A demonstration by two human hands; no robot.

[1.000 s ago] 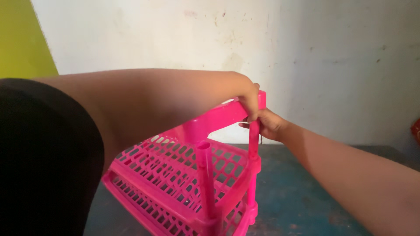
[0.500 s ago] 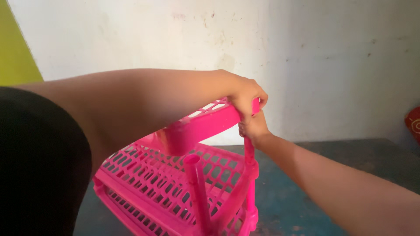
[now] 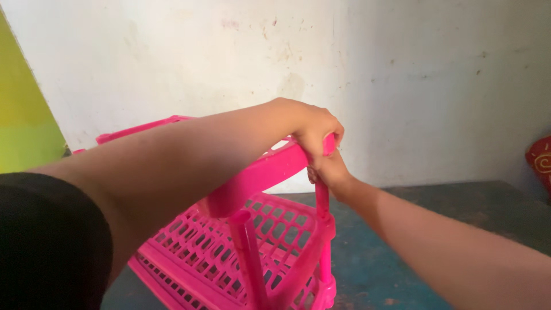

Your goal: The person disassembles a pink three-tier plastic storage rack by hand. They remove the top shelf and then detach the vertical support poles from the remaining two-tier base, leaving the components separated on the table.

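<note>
1. Two bare hands are seen at the far corner of a pink plastic tiered rack point(image 3: 241, 252).
2. At left, a yellow-green panel point(image 3: 26, 126) is seen.
3. The left hand point(image 3: 313, 127) is curled over the tilted top shelf point(image 3: 258, 178), fingers wrapped round its corner.
4. Just beneath, the right hand point(image 3: 328, 172) is closed around an upright post point(image 3: 322, 201); its long axis runs vertically.
5. The rack is set on a dark blue-grey floor point(image 3: 436, 206) before a stained white wall point(image 3: 402, 69).

Both arms stretch forward, the left crossing high from a black sleeve. The left hand point(image 3: 314, 127) curls shut from above; the right hand point(image 3: 328, 172) clenches just beneath it, touching.
</note>
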